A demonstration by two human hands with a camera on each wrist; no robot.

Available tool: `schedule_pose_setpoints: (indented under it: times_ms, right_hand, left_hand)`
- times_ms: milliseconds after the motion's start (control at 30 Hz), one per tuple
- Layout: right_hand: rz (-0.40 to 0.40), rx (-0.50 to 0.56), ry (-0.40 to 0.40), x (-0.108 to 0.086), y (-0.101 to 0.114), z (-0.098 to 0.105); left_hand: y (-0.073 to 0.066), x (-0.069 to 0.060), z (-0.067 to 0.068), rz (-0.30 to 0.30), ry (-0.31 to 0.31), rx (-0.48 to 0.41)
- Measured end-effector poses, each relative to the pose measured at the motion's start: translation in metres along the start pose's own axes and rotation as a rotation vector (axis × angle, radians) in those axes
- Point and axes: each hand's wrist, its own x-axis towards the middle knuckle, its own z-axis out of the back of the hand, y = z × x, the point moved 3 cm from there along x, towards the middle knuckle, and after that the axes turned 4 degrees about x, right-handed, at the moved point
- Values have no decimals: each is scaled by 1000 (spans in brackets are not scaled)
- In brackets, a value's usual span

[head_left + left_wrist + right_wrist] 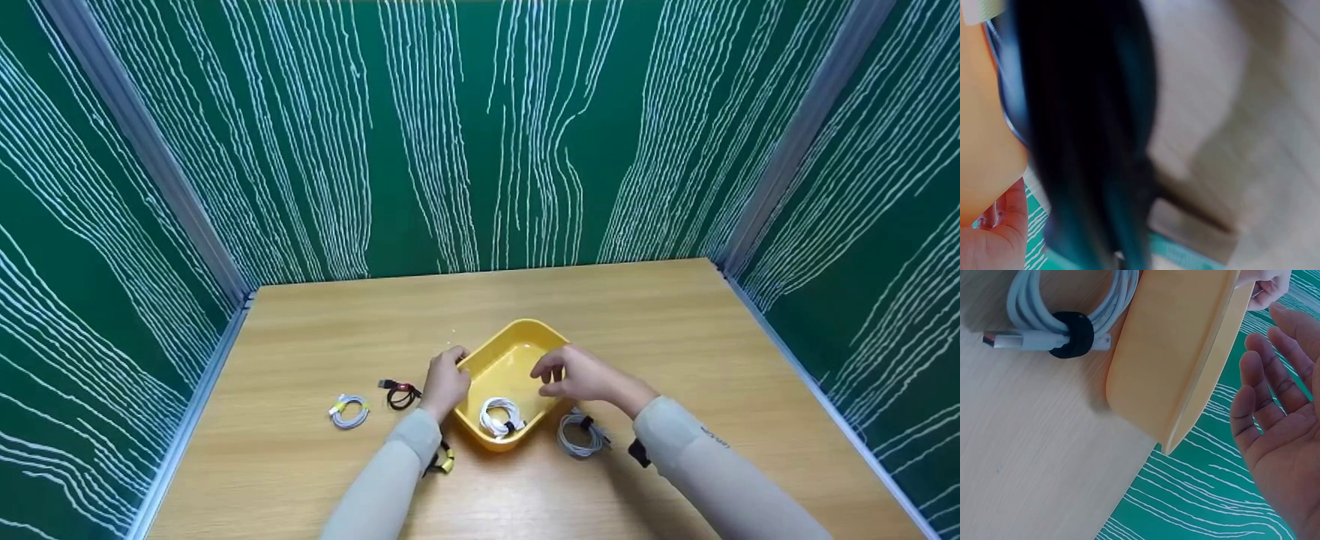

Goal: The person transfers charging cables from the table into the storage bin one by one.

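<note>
A yellow plastic bin (487, 350) stands on the table, turned at an angle. My left hand (446, 381) grips its left rim; in the left wrist view its fingers (1015, 208) are at the bin's edge. Inside the bin's near end lies a coiled white cable (496, 417) with a black tie. My right hand (576, 373) hovers over the bin's right side, fingers loosely bent and holding nothing; the right wrist view shows its bare palm (1286, 433). Just outside the right wall rests a coiled grey cable (577, 436) with a black strap (1075, 334).
Left of the bin lie a black cable (403, 396) with a red tie and a pale coiled cable (349, 412) with a yellow tie. A dark cable with a yellow tie (448, 460) is partly hidden by the left forearm. Green panels (420, 150) enclose the table (337, 315).
</note>
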Motion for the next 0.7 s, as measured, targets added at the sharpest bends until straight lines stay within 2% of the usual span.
schedule_pose_setpoints:
  times_ms: [133, 200, 267, 433, 633, 700]
  right_hand:
    - [-2, -17, -4, -3, -2, 3]
    - [-17, -16, 0, -5, -4, 4]
    - [-35, -9, 6, -6, -5, 6]
    - [-71, 8, 11, -10, -9, 9]
    - [-89, -1, 8, -14, -15, 11]
    - [-94, -6, 5, -16, -17, 12]
  left_hand:
    - [-30, -11, 19, -35, -6, -40]
    - [-38, -14, 24, -26, 0, -49]
    - [-36, -13, 23, -29, 6, -45]
    - [-8, -4, 6, -11, 15, -9]
    - [-8, -5, 7, -19, 14, -13]
    - [-9, -5, 7, 8, 24, -22]
